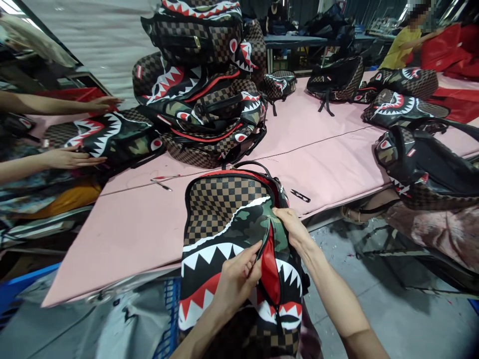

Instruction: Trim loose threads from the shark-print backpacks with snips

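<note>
A checkered backpack [224,194] with a printed shark mouth and camouflage patch stands before me, leaning at the table's edge. Its front zip pocket gapes, showing a red lining [270,271]. My left hand [239,274] pinches the pocket's left zipper edge between thumb and fingers. On the other side, my right hand [294,227] grips the backpack's right side near the top of the pocket, thumb on the camouflage part and the other fingers hidden behind. The zipper pull [277,315] hangs at the pocket's lower end.
Black thread snips [300,195] and pens [162,185] lie on the pink table [130,224]. Stacked backpacks [202,99] rise behind. At left, a co-worker's hands [71,158] touch another backpack [123,132]. More backpacks [430,164] line the right side. A blue crate [170,309] stands below.
</note>
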Action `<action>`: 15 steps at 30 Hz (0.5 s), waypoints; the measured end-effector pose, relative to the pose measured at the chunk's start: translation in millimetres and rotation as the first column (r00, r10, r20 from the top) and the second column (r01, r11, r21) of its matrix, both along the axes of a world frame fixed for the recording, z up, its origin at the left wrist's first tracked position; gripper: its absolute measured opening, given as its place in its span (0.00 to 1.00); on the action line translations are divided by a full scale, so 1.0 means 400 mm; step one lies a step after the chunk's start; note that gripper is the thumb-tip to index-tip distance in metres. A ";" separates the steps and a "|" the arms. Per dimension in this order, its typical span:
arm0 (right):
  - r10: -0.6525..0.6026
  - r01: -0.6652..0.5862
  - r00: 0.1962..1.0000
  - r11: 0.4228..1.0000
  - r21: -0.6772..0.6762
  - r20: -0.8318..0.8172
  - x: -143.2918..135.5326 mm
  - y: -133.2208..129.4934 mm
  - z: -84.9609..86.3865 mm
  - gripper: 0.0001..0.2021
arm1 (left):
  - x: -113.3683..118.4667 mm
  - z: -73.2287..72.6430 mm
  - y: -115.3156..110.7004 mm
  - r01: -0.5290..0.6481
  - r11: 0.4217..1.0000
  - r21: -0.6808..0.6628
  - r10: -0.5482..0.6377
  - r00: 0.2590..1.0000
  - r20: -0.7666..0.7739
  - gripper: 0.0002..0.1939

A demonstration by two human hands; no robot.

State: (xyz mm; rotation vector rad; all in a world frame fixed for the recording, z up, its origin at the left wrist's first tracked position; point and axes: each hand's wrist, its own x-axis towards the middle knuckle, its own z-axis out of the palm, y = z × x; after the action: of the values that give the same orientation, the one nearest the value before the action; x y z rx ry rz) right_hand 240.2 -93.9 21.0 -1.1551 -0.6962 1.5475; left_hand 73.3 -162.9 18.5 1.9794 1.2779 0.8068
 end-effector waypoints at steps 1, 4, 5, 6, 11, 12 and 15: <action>-0.002 0.002 1.000 1.000 -0.012 -0.014 -0.001 0.000 0.000 0.15 | 0.002 0.002 -0.003 0.012 0.999 0.032 -0.011 1.000 -0.023 0.20; -0.004 0.003 0.999 0.999 -0.043 -0.041 -0.005 0.006 -0.003 0.14 | 0.007 0.012 -0.011 0.060 0.992 0.110 -0.049 0.994 -0.097 0.21; 0.000 -0.002 0.999 0.999 -0.051 -0.039 -0.004 0.009 -0.003 0.14 | 0.009 0.015 -0.013 0.070 0.991 0.117 -0.057 0.993 -0.105 0.21; 0.004 -0.006 1.000 0.999 -0.054 -0.023 -0.001 0.009 -0.001 0.14 | 0.009 0.017 -0.015 0.068 0.991 0.113 -0.056 0.993 -0.102 0.21; -0.173 0.057 0.874 0.965 0.258 0.454 0.030 -0.073 0.028 0.14 | 0.009 0.002 -0.010 -0.080 0.995 0.058 0.082 0.996 -0.031 0.21; -0.259 0.034 0.790 0.924 0.382 0.556 0.032 -0.108 0.029 0.12 | 0.009 -0.002 -0.008 -0.103 0.992 0.079 0.105 0.994 -0.028 0.20; -0.319 -0.321 0.583 0.754 0.573 0.747 0.016 -0.204 -0.001 0.14 | 0.018 -0.001 -0.008 -0.081 0.979 0.186 0.090 0.995 -0.041 0.20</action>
State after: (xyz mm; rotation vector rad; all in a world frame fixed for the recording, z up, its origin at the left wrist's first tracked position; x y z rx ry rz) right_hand 246.5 -175.4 20.4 -1.2462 -1.7235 0.5076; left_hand 80.6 -166.2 18.1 2.1120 1.3678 0.9538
